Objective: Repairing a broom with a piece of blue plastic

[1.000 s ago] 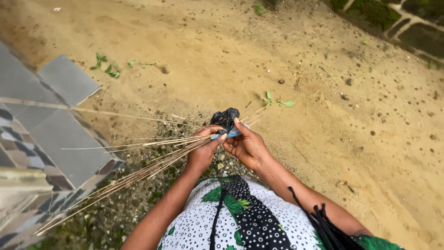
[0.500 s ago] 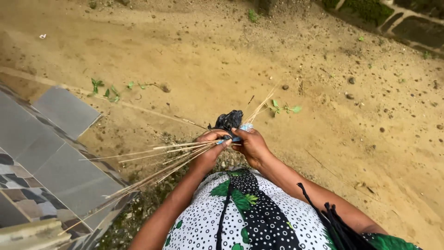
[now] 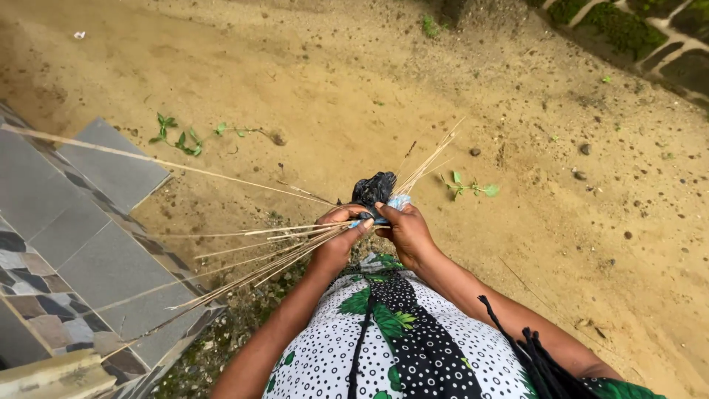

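The bound middle of the broom straws (image 3: 295, 247) is hidden inside both hands, and the black wrapping (image 3: 371, 191) only partly shows. The forearms run off the near edge. The tiled floor (image 3: 81, 244) is cut off at left.

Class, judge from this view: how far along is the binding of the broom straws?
Done: the straws are gathered into one bundle. In hand: left hand and right hand work black plastic around its end. Left: several straws splay loose, so the binding looks unfinished.

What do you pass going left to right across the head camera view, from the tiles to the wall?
Grey tiles → thin sticks → left hand → right hand → small green seedling → mossy wall.
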